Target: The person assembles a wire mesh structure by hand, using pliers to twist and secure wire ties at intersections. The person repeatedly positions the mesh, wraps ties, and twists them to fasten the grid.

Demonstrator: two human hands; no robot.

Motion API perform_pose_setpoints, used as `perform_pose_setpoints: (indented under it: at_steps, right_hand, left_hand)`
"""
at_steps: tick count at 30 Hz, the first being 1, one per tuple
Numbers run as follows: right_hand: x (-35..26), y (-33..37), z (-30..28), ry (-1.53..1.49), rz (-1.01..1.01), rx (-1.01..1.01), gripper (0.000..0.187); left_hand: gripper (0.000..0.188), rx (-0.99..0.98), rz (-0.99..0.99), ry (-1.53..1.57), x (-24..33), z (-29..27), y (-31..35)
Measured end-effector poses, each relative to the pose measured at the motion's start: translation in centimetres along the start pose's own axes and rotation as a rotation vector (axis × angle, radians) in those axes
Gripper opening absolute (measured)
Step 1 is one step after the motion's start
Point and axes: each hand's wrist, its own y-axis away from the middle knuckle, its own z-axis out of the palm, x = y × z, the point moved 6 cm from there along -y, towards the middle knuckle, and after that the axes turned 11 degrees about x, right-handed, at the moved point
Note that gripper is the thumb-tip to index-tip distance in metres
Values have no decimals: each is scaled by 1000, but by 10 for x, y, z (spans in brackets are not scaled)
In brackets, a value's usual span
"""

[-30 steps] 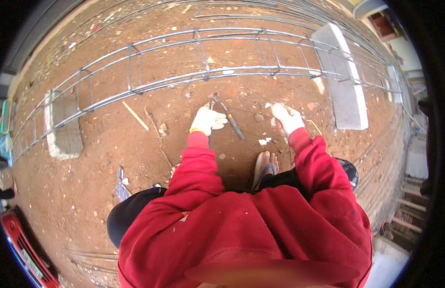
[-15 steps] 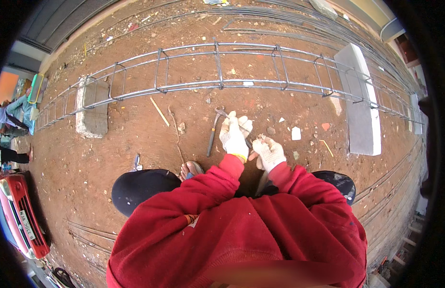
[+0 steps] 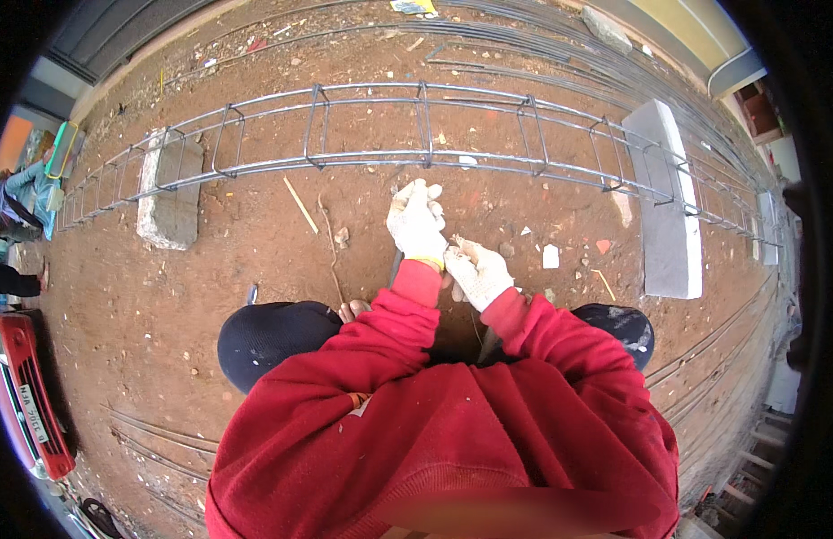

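My left hand (image 3: pixel 416 223), in a white glove with a yellow cuff, is closed with its fingers curled, in front of my knees. A dark-handled tool (image 3: pixel 396 266), which looks like a pair of pincers, shows beside its wrist; the glove covers most of it. My right hand (image 3: pixel 478 273), also in a pale glove, is pinched shut close to the left cuff. What lies between its fingertips is too small to make out. Beyond both hands stretches a long reinforcing-bar cage (image 3: pixel 426 126) with square stirrups, apart from both gloves.
A concrete block (image 3: pixel 169 193) props the cage at left, and a pale slab (image 3: pixel 665 202) at right. Loose steel bars (image 3: pixel 533 45) lie at the back. A stick (image 3: pixel 300 205) and stone chips are on the dirt. A red car (image 3: pixel 28 395) stands far left, near people.
My left hand has moved slightly left and away from me, now covering more of the tool. My right hand has shifted left to the left cuff. The view has turned a little.
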Motion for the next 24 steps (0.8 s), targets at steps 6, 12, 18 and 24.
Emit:
perform_pose_setpoints:
  at_steps: [6, 12, 18, 24]
  right_hand:
    - [-28, -14, -6, 185, -148, -4, 32]
    - [-152, -53, -41, 755, -923, 487, 47]
    - [-204, -113, 29, 1246, -1438, -75, 37]
    - [-204, -150, 80, 1616, -1205, -510, 14]
  left_hand:
    - [14, -55, -21, 126, 18, 10, -18]
    - [12, -211, -27, 107, 20, 29, -24]
    - [9, -339, -119, 188, 14, 33, -30]
    - [23, -340, -140, 361, 3, 37, -7]
